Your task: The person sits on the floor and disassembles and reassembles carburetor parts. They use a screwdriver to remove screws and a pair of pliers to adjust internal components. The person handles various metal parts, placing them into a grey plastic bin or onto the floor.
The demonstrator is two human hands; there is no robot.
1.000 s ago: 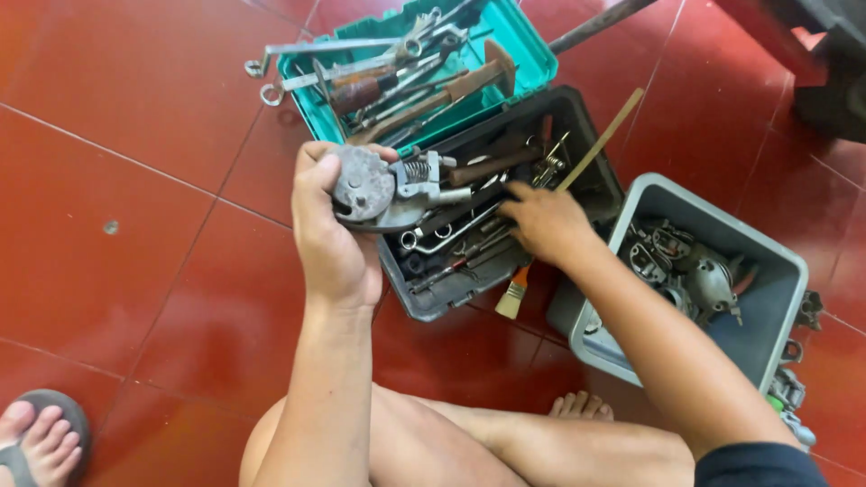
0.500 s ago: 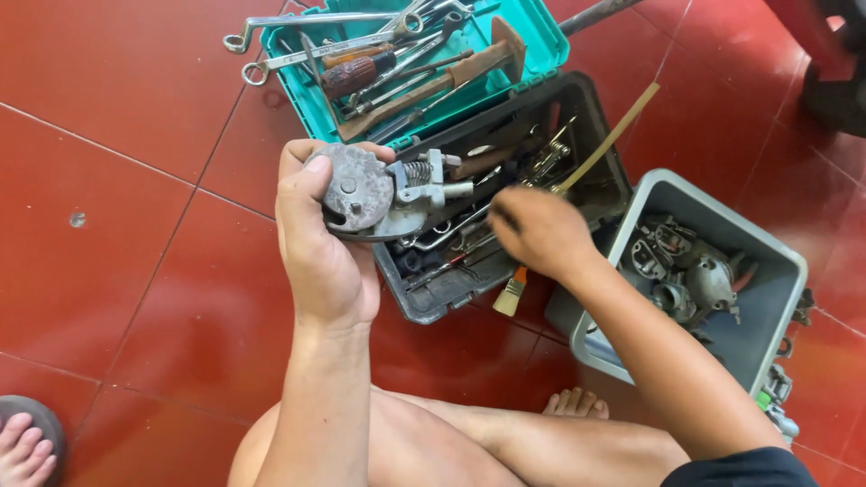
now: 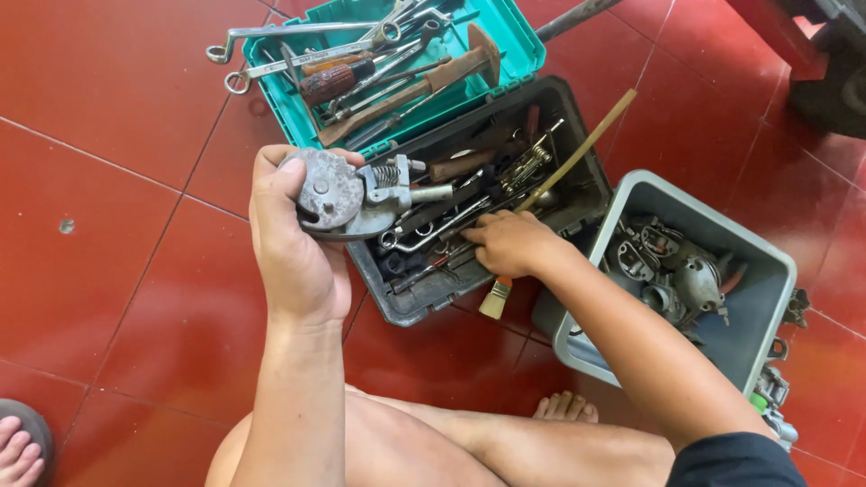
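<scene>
Left hand (image 3: 298, 243): closed around round grey metal engine part (image 3: 347, 191). Right hand (image 3: 510, 243): fingers curled among wrenches (image 3: 433, 236) inside black toolbox (image 3: 424, 302); grip unclear.

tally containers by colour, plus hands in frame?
Teal tool tray: 1
Black toolbox: 1
Grey bin: 1
Hands: 2, left hand holding a metal part, right hand in the toolbox
Total: 5

I count two hands, my left hand (image 3: 293, 243) and right hand (image 3: 510, 243), one round metal part (image 3: 347, 191), one dark toolbox (image 3: 424, 298), one teal tray (image 3: 510, 41), one grey bin (image 3: 767, 271), one paintbrush (image 3: 559, 180) and two ring spanners (image 3: 271, 36).
</scene>
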